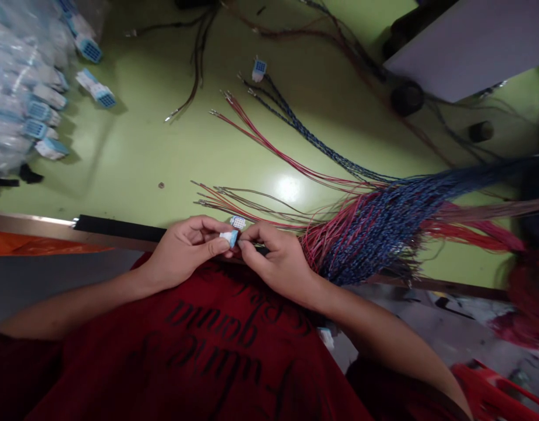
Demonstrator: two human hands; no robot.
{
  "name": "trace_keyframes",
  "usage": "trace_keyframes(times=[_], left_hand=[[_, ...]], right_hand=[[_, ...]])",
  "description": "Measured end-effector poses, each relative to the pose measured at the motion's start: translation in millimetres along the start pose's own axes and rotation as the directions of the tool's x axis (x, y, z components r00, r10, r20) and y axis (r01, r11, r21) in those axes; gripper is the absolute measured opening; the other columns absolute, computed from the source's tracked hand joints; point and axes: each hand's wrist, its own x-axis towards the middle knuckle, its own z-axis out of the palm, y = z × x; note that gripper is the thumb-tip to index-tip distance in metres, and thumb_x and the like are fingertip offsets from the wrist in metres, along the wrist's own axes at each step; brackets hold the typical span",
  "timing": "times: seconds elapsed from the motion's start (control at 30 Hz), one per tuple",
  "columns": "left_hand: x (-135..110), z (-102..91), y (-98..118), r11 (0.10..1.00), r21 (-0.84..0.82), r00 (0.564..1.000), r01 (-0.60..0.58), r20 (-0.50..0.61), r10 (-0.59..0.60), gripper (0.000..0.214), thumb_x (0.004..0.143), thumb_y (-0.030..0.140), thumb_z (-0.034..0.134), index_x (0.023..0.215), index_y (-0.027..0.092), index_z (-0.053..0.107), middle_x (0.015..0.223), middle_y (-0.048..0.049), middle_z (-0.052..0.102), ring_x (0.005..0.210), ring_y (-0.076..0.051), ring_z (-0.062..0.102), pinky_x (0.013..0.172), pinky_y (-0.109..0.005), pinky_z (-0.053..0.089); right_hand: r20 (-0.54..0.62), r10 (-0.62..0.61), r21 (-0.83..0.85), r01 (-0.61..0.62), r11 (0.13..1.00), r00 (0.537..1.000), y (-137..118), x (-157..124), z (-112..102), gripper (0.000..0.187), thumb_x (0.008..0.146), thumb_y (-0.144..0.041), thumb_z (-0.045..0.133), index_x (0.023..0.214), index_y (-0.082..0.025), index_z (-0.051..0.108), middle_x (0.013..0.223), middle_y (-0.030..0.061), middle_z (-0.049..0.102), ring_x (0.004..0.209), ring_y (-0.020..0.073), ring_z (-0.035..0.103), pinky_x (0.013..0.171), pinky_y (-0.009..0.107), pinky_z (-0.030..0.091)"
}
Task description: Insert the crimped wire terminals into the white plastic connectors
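Note:
At the table's near edge my left hand (pixel 193 242) pinches a small white and blue connector housing (pixel 230 237) between thumb and fingers. Close against the housing's blue end, my right hand (pixel 273 251) has its thumb and index finger pressed together. They appear to grip a thin wire, mostly hidden by the fingers. Just beyond my fingertips lies another connector housing (pixel 238 222), its gridded face showing. Loose brown and orange wires (pixel 225 199) with metal terminals end on the table above my hands. A thick bundle of blue and red wires (pixel 375 228) lies right of my right hand.
Several connector housings spill from a clear plastic bag (pixel 15 70) at the upper left. One housing (pixel 259 69) sits by the tips of twisted blue wires. Red wires (pixel 269 146) stretch across the green table (pixel 133 152). A pale panel (pixel 466 49) stands at the upper right.

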Motion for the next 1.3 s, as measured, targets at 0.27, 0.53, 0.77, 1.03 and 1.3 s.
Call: trace_keyframes(times=[0.27,0.53,0.77,1.03,1.3], left_hand=[[-4.9,-5.6,0.1,1.000,0.016,0.999,0.017,0.045,-0.018,0.023,0.073,0.028,0.077,0.086,0.014,0.066,0.069,-0.0031,0.074,0.063,-0.014,0.070,0.067,-0.028,0.059],[-3.0,-16.8,8.7,0.984,0.052,0.975,0.170,0.134,-0.175,0.041,0.079,0.023,0.072,0.115,0.013,0.056,0.072,-0.0042,0.075,0.060,-0.015,0.070,0.062,-0.025,0.056],[0.2,-19.9,5.6,0.975,0.058,0.958,0.216,0.183,-0.223,0.073,0.080,0.027,0.071,0.141,0.008,0.036,0.072,-0.0045,0.073,0.062,-0.018,0.071,0.064,-0.027,0.056],[-0.1,-21.3,4.6,0.969,0.031,0.949,0.245,0.195,-0.246,0.086,0.079,0.027,0.072,0.147,0.005,0.024,0.070,-0.0044,0.073,0.060,-0.017,0.070,0.063,-0.026,0.056],[0.1,-22.5,3.1,0.966,0.031,0.945,0.257,0.201,-0.258,0.086,0.080,0.027,0.072,0.148,0.005,0.024,0.070,-0.0043,0.074,0.060,-0.017,0.070,0.063,-0.025,0.056]], right_hand=[[0.123,-0.006,0.035,0.001,0.999,0.992,-1.1,-1.5,-11.9,0.014,0.087,-0.019,0.054,0.077,-0.017,0.063,0.071,0.0002,0.067,0.063,0.0094,0.059,0.060,0.021,0.047],[0.016,-0.063,-0.545,0.061,0.836,0.998,34.9,8.9,-36.8,0.015,0.083,-0.013,0.049,0.077,-0.017,0.062,0.076,0.0066,0.062,0.073,0.0183,0.055,0.069,0.033,0.044],[0.068,-0.064,-0.707,0.094,0.701,0.996,52.4,22.6,-33.7,0.020,0.084,-0.013,0.044,0.075,-0.017,0.061,0.074,0.0089,0.059,0.071,0.0200,0.050,0.068,0.035,0.040],[0.074,-0.081,-0.673,0.109,0.732,0.994,43.3,20.0,-35.0,0.021,0.087,-0.015,0.043,0.077,-0.017,0.062,0.074,0.0086,0.060,0.072,0.0194,0.051,0.068,0.034,0.041],[0.179,-0.071,-0.723,0.181,0.666,0.981,39.9,17.0,-22.3,0.022,0.084,-0.012,0.043,0.075,-0.015,0.062,0.073,0.0088,0.061,0.071,0.0201,0.052,0.069,0.035,0.039]])
